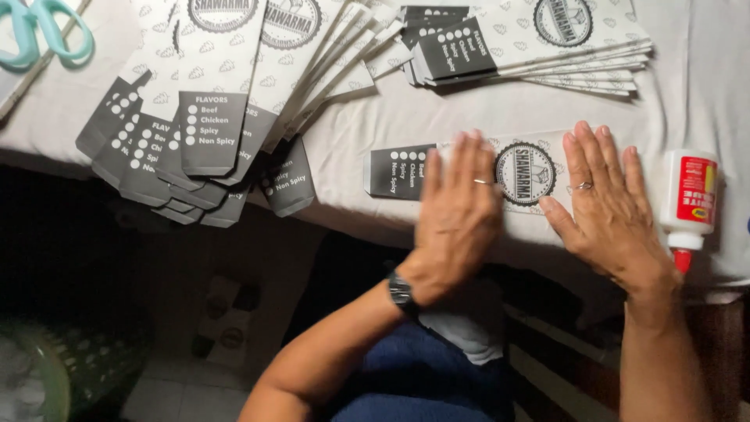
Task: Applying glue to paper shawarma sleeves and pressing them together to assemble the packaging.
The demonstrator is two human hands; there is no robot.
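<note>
I press both hands flat on one paper bag (469, 168) that lies near the edge of the table (351, 133). My left hand (457, 211) is spread wide with the fingers straight, and it covers the middle of the bag. My right hand (605, 203) is also spread flat, on the bag's end at 3 o'clock. Neither hand pinches anything.

To do this well, I think I should push down evenly and rub along the fold, so the glued paper sticks with no bumps. I should keep the bag from sliding off the table edge.

The bag is white with small grey marks, a round dark stamp between my hands, and a dark grey flap with white dots at 9 o'clock. A white glue bottle (687, 199) with a red label and a red tip lies just beside my right hand, at 3 o'clock. A fanned pile of the same bags (211, 101) sits at 10 o'clock. Another pile (531, 43) sits at 12 o'clock. Light green scissors (43, 31) lie far off at 10 o'clock, in the corner.
</note>
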